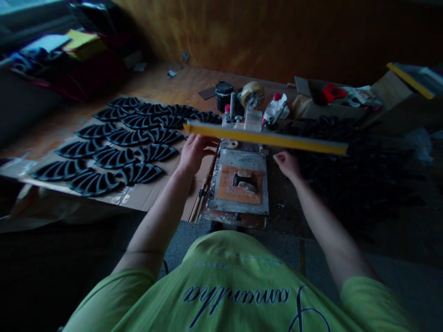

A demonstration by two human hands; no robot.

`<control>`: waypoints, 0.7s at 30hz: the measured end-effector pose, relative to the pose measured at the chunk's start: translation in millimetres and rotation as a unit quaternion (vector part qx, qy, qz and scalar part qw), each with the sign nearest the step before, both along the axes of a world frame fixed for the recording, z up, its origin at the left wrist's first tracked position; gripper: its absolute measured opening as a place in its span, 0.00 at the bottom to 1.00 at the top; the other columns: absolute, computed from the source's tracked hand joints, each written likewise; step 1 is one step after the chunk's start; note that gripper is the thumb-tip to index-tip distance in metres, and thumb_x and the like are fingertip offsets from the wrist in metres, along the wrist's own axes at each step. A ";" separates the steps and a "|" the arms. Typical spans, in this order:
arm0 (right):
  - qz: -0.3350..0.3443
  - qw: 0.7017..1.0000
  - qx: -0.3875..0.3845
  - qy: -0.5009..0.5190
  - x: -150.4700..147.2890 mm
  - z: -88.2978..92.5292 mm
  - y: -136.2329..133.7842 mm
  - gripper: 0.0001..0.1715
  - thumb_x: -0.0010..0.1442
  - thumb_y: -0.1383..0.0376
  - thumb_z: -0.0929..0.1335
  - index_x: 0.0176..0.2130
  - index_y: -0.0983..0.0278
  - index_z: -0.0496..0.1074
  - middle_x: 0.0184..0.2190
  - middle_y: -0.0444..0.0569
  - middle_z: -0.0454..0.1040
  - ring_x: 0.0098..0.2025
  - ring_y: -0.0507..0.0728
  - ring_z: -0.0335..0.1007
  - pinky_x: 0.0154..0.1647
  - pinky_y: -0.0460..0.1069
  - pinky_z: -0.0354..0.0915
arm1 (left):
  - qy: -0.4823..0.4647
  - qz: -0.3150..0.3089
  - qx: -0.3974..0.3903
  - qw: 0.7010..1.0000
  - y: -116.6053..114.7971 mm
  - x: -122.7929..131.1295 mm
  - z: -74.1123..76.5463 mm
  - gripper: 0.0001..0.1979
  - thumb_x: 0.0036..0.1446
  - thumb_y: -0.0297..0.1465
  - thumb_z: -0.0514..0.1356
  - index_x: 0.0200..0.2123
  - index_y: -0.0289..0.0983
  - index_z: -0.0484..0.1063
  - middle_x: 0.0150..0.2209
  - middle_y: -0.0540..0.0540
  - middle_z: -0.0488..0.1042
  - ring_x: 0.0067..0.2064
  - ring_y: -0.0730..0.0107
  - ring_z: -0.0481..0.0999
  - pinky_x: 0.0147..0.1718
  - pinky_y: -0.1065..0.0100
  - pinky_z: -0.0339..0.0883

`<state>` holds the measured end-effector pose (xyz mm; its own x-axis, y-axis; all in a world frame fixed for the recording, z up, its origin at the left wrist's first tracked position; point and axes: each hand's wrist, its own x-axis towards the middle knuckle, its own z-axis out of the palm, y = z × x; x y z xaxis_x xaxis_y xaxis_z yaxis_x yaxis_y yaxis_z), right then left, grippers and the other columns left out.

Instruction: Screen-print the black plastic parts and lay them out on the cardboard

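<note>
Reaching up at the centre of the frame, the left hand (194, 152) touches the underside of a raised yellow-edged screen frame (266, 137); how its grip stands cannot be told. The right hand (286, 163) hangs loosely curled, empty, beside the metal printing plate (240, 186) bearing a small black piece (245, 180). Rows of black fan-shaped pieces (114, 147) lie on cardboard (152, 196) left of centre on the desk (180, 83).

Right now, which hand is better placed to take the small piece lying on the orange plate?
Probably the right hand: it lies open beside the orange plate, near the small piece. The left hand is under the yellow bar.
</note>
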<state>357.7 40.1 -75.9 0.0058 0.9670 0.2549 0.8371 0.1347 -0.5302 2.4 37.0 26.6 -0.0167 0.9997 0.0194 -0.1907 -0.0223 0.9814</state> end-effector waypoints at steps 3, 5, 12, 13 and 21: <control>0.051 0.993 -0.076 -0.079 -42.6 -36.2 -36.3 0.18 0.59 0.51 0.72 0.35 0.64 0.74 0.37 0.53 0.76 0.40 0.59 0.73 0.44 0.52 0.68 | -0.017 0.009 0.012 1.000 19.2 11.7 12.8 0.27 0.64 0.53 0.52 0.52 0.39 0.70 0.37 0.45 0.78 0.37 0.69 0.80 0.30 0.73 0.72; 0.078 0.981 -0.112 -0.140 -70.4 -46.3 -52.1 0.14 0.61 0.56 0.73 0.36 0.64 0.73 0.42 0.56 0.76 0.47 0.61 0.72 0.49 0.53 0.66 | -0.027 0.050 0.008 0.998 13.7 18.6 2.5 0.27 0.64 0.55 0.51 0.53 0.40 0.68 0.37 0.45 0.78 0.36 0.71 0.80 0.29 0.74 0.71; 0.049 0.985 -0.149 -0.078 -136.0 -25.4 -82.4 0.11 0.71 0.59 0.62 0.44 0.63 0.70 0.40 0.56 0.77 0.44 0.60 0.73 0.41 0.51 0.64 | -0.010 -0.184 -0.351 0.918 -96.8 56.8 -93.4 0.32 0.55 0.59 0.58 0.46 0.36 0.73 0.37 0.36 0.81 0.38 0.56 0.82 0.30 0.65 0.74; 0.094 0.985 -0.127 -0.067 -143.4 -23.0 -86.9 0.10 0.71 0.60 0.63 0.44 0.62 0.70 0.41 0.56 0.77 0.46 0.60 0.72 0.44 0.51 0.64 | -0.042 -0.176 -0.363 0.914 -107.1 60.6 -101.5 0.30 0.57 0.58 0.58 0.45 0.36 0.73 0.38 0.37 0.81 0.39 0.57 0.82 0.32 0.64 0.75; 0.093 0.926 -0.151 -0.333 -7.3 -17.1 -67.4 0.16 0.66 0.73 0.62 0.47 0.65 0.75 0.49 0.59 0.75 0.54 0.64 0.65 0.50 0.56 0.63 | 0.142 0.124 -0.341 0.921 -84.6 -53.5 -145.9 0.18 0.67 0.45 0.50 0.42 0.35 0.67 0.27 0.45 0.77 0.24 0.67 0.77 0.26 0.68 0.72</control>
<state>350.4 -27.3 -93.0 -0.2299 0.9630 -0.1404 0.9690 0.2399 0.0584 -51.0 -47.6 -119.4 -0.3369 0.7479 -0.5720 0.0048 0.6089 0.7933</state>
